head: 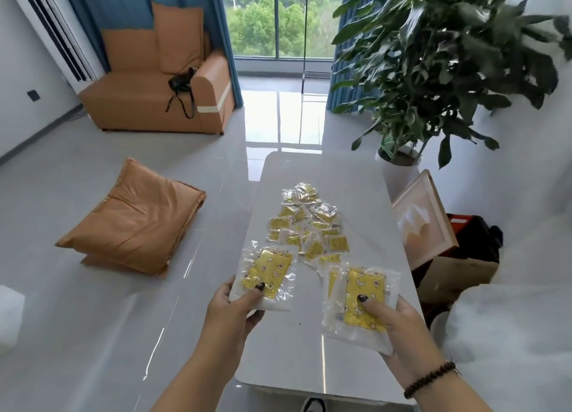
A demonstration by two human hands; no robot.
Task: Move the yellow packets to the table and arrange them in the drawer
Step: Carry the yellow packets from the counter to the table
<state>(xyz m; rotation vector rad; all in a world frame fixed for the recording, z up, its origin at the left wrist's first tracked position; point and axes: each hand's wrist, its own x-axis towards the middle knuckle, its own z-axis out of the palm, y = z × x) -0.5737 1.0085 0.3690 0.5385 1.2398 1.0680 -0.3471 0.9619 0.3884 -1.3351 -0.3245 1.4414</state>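
Observation:
Several yellow packets in clear wrappers lie in a loose pile on the middle of the white table. My left hand grips a small stack of yellow packets above the table's left edge, thumb pressed on top. My right hand holds another stack of yellow packets over the near right part of the table, thumb on the top packet. No drawer is in view.
Two orange cushions lie on the glossy floor left of the table. An orange armchair stands at the back left. A large potted plant, a framed picture and a cardboard box crowd the table's right side.

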